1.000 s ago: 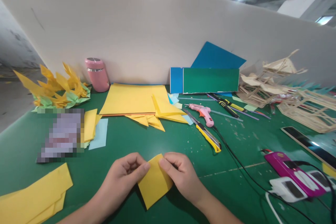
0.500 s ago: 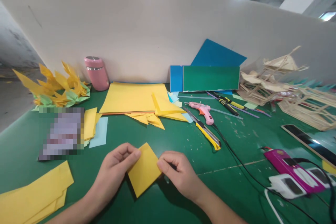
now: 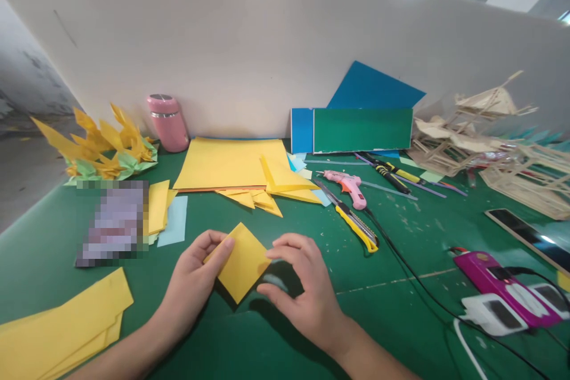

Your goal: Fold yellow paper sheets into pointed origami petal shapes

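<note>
A small yellow folded paper square point(image 3: 244, 267) is held up over the green table, turned so that one corner points toward me. My left hand point(image 3: 200, 270) pinches its left corner, thumb on top and fingers underneath. Beside the right corner is my right hand point(image 3: 303, 288), its thumb and fingers spread apart. Its fingertips are at the paper's edge; whether they touch it I cannot tell. At the lower left lie several yellow paper strips point(image 3: 66, 326) in a loose pile.
Yellow sheets point(image 3: 222, 163) lie at the back, near a pink flask point(image 3: 168, 124). A utility knife point(image 3: 356, 227), pink glue gun point(image 3: 347, 185) and its cord are right of centre. At the far right are a power strip point(image 3: 499, 279), a phone point(image 3: 529, 237) and wooden stick models point(image 3: 472, 136).
My right thumb and fingers have parted from their pinch on the right corner. The paper square has turned slightly and sits a little higher in view; my left hand still pinches it.
</note>
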Demonstrator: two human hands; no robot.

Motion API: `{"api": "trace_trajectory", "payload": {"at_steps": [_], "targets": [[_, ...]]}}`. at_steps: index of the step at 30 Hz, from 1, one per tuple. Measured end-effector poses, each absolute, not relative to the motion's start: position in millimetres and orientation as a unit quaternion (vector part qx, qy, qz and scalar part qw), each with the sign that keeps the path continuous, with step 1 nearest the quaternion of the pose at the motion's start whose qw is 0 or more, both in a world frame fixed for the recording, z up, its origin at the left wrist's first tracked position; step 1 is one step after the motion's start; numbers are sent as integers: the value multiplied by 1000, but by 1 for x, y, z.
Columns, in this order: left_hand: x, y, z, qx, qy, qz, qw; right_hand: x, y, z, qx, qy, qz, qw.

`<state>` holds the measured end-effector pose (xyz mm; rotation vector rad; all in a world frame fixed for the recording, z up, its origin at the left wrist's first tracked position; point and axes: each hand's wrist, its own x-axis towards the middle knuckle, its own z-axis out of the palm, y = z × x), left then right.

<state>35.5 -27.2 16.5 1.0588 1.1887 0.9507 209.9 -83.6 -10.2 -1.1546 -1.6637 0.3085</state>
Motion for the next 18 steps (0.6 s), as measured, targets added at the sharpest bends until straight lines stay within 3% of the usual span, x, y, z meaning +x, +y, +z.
{"api": "trace_trajectory", "payload": {"at_steps": [5,18], "targets": [[40,-32,14,475,495,405,604,209,-84,-13,-450,-743,133,476],[37,-39,16,504,402,349,680,213,-79,-15,-435,-628,388,516]]}}
